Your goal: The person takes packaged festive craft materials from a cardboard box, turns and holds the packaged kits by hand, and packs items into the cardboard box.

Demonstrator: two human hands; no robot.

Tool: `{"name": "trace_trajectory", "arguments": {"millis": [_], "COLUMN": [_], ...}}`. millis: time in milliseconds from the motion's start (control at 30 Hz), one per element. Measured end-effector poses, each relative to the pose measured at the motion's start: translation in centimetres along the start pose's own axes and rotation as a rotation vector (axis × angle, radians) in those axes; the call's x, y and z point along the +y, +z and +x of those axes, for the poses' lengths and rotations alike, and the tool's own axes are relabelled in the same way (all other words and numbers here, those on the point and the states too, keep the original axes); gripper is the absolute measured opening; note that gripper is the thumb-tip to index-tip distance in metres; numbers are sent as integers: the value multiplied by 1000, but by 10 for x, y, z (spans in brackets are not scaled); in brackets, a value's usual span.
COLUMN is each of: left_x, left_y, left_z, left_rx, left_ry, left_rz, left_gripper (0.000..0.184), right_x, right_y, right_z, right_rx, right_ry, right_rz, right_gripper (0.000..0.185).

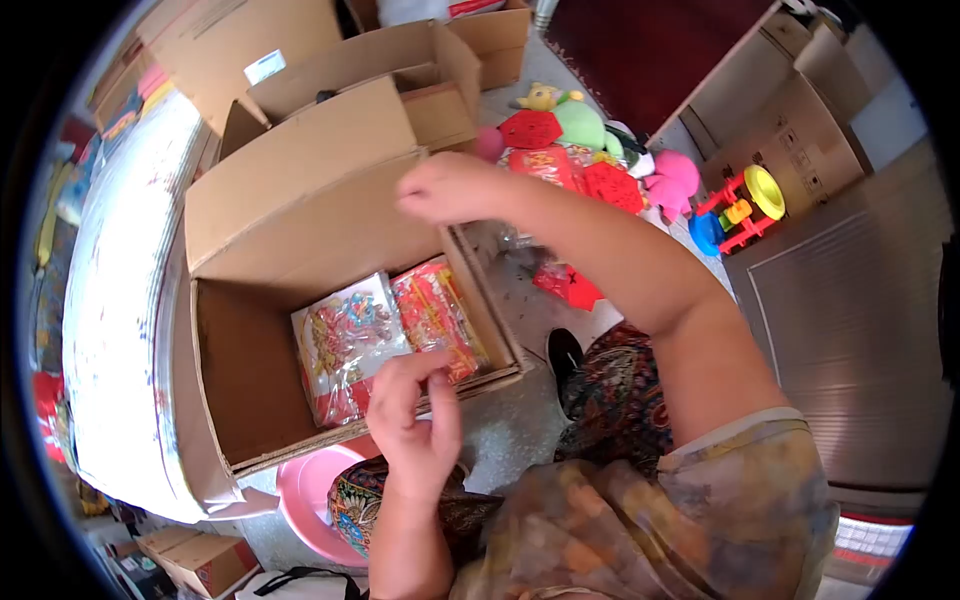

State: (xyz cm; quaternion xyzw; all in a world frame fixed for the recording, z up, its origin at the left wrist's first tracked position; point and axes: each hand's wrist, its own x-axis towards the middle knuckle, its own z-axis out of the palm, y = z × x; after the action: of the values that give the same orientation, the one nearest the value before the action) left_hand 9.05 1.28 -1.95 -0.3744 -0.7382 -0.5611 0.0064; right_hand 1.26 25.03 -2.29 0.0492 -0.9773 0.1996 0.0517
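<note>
My left hand (408, 415) is over the near edge of an open cardboard box (245, 420), fingers bent and thumb apart, with nothing visible between them. Inside the box lie a clear plastic packet (350, 325) of small coloured pieces on white and red card, and a red-and-yellow packet (435, 305) beside it. My right hand (450, 188) is closed, next to the box's far right corner and its raised flap (300, 165). Whatever its fingers may hold is hidden.
Plush toys (580, 125) and red packets (545, 165) lie on the floor beyond my right arm, near a colourful plastic toy (738, 212). More cardboard boxes (370, 60) stand behind. A pink basin (310, 490) is below the box; a white wrapped stack (130, 300) stands left.
</note>
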Motion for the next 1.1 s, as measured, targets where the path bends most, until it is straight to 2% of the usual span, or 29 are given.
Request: {"name": "trace_trajectory", "arguments": {"millis": [67, 100, 133, 167, 200, 267, 333, 367, 433, 600, 700, 767, 833, 867, 900, 967, 1100], "left_x": [-5, -4, -2, -1, -2, -2, -3, -4, -4, -7, -10, -8, -5, -4, -3, -4, -3], "left_y": [16, 23, 30, 37, 45, 53, 64, 69, 75, 84, 84, 84, 85, 85, 84, 84, 84], "left_z": [2, 3, 4, 5, 5, 4, 5, 6, 8, 10, 8, 7, 9, 10, 12, 14, 17], "left_rx": [-28, -38, -67, -79, -102, -163, -201, -224, -240, -241, -265, -271, -274, -286, -301, -302, -326], "left_ry": [-2, -22, -40, -25, 13, 51, 106, 151, 194, 129, 81, 25, -21, -12, -2, 19, 49], "left_rz": [1, 9, 11, 15, 66, 143, 205, 263, 295, 337, 351, 399, 390, 400, 409, 404, 391], "left_gripper": [14, 14, 14, 14, 14, 15, 15, 16, 17, 20, 20, 20, 21, 21, 21, 22, 22], "right_x": [52, 91, 120, 157, 179, 219, 238, 240, 245, 275, 289, 299, 324, 329, 331, 326, 346], "right_y": [-18, -16, -12, 0, 11, 35, 60, 69, 86, 117, 118, 119, 136, 136, 137, 128, 136], "right_z": [-63, -99, -137, -173, -207, -275, -317, -325, -332, -304, -282, -268, -266, -263, -262, -264, -277], "right_rx": [73, 172, 263, 353, 562, 718, 748, 759, 956, 1009, 1005, 1029, 1179, 1206, 1199, 1248, 1285], "right_ry": [337, 389, 540, 821, 995, 1266, 1384, 1390, 1423, 1174, 1180, 1227, 1310, 1218, 1220, 1406, 1423], "right_rz": [287, 367, 537, 790, 731, 815, 1061, 1075, 1316, 1404, 1456, 1402, 1370, 1340, 1339, 1270, 1075], "right_gripper": [21, 17, 16, 17, 18, 17, 19, 19, 23, 30, 27, 22, 17, 14, 14, 23, 20]}}
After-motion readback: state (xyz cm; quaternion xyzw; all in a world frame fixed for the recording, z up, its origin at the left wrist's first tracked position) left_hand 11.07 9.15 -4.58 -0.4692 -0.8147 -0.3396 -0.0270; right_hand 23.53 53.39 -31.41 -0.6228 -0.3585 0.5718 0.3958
